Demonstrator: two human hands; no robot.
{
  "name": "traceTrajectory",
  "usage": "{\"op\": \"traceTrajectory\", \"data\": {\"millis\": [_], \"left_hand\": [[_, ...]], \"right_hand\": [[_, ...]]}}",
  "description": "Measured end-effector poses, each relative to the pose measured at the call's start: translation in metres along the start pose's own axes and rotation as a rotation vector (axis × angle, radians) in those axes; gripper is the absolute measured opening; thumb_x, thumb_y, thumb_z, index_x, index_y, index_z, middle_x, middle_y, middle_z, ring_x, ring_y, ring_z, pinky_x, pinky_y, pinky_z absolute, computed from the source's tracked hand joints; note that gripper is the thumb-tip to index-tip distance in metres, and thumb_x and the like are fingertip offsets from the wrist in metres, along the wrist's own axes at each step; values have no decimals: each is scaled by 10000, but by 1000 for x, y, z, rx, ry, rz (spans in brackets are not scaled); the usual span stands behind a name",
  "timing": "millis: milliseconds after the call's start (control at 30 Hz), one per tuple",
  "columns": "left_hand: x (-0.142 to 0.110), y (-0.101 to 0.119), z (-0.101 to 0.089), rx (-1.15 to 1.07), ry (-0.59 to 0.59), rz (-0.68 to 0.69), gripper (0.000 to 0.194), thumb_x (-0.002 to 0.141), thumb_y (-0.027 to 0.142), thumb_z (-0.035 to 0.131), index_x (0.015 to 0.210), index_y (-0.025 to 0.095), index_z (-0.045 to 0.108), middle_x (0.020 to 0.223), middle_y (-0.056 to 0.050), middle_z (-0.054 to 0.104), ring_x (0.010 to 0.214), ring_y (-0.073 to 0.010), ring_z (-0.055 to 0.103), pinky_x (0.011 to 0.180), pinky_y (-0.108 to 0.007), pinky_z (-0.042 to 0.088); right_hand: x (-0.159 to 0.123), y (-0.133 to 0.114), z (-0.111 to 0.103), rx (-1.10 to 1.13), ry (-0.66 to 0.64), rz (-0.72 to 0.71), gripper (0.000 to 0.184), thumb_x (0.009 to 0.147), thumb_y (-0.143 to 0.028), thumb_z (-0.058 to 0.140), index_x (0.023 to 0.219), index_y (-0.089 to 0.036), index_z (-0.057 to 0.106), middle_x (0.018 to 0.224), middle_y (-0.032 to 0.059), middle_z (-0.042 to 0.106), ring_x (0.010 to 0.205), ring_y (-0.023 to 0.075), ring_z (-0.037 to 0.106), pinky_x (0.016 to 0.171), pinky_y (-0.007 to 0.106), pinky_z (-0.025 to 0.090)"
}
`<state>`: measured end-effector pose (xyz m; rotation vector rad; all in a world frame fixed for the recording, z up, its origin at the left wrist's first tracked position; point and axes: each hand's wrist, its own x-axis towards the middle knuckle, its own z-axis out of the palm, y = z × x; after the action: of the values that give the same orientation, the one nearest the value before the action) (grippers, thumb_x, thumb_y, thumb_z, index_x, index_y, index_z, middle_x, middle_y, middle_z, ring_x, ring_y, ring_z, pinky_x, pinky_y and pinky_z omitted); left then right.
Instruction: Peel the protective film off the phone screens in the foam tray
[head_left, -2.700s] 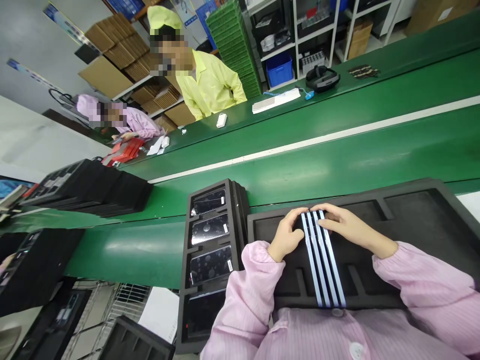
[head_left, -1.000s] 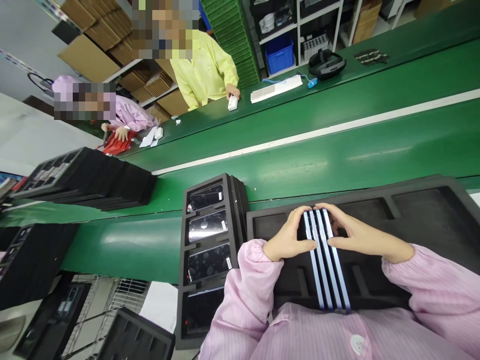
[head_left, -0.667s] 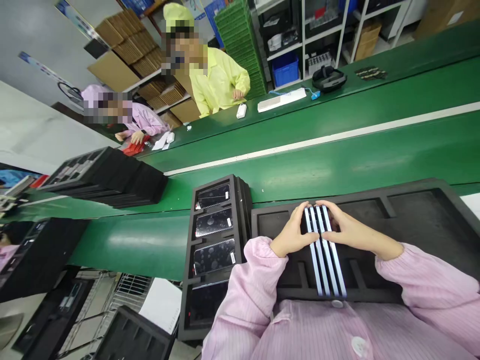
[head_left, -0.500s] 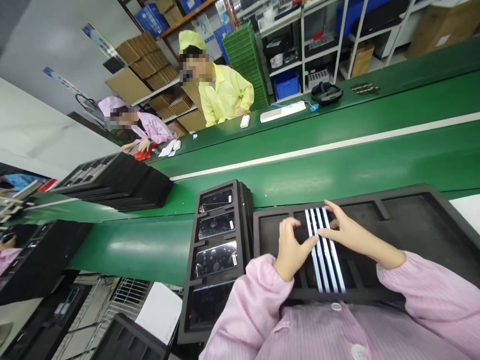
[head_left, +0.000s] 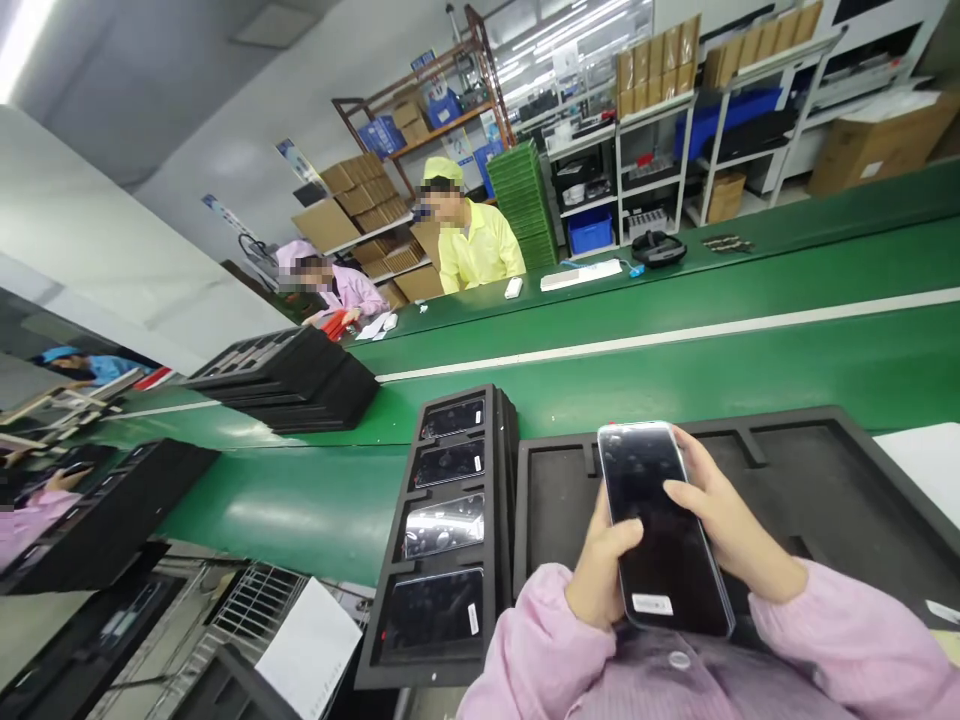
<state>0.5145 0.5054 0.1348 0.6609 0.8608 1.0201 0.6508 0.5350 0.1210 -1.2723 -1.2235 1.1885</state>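
Observation:
A smartphone with a dark, glossy screen faces up in front of my chest, a white label near its lower end. My left hand is closed around its left side, thumb on the screen. My right hand grips the opposite edge, its thumb also over the glass. Whether more phones are stacked beneath it cannot be made out. Behind and below is a black foam tray with shallow compartments. To the left, another black foam tray holds several phones in separate slots, each with a small white label.
Stacked black trays stand farther left on the green bench. A co-worker in yellow and one in pink are across the bench. A black headset lies at the far side. White paper is at lower left.
Several phones stood on edge between my hands; now one screen faces me, and my hands have closed around the sides. The view has tilted upward.

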Motion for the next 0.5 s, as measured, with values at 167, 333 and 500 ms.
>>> {"op": "traceTrajectory", "data": {"millis": [167,333,500], "left_hand": [[-26,10,30,-206,-132,-146,461,511,176,654,964,104,606,786,-83,641,694,-203,603,623,-271,419],[-37,13,38,-61,-139,-204,530,419,72,651,946,111,614,812,-49,633,677,-139,549,631,-236,402],[-38,13,41,-1,-144,-193,513,411,84,691,918,116,617,775,-22,611,651,-115,505,601,-218,366]], "right_hand": [[-15,-27,-27,-203,32,-400,596,794,-686,480,1196,-248,523,1332,106,448,1218,274,436,956,422,446],[1,-79,-51,-603,-76,-645,307,899,-475,473,979,-239,652,1011,55,645,915,199,619,773,341,541],[-18,-92,-60,-782,-65,-1135,207,915,-189,451,829,-226,636,889,-1,673,884,180,611,871,379,481]]}}
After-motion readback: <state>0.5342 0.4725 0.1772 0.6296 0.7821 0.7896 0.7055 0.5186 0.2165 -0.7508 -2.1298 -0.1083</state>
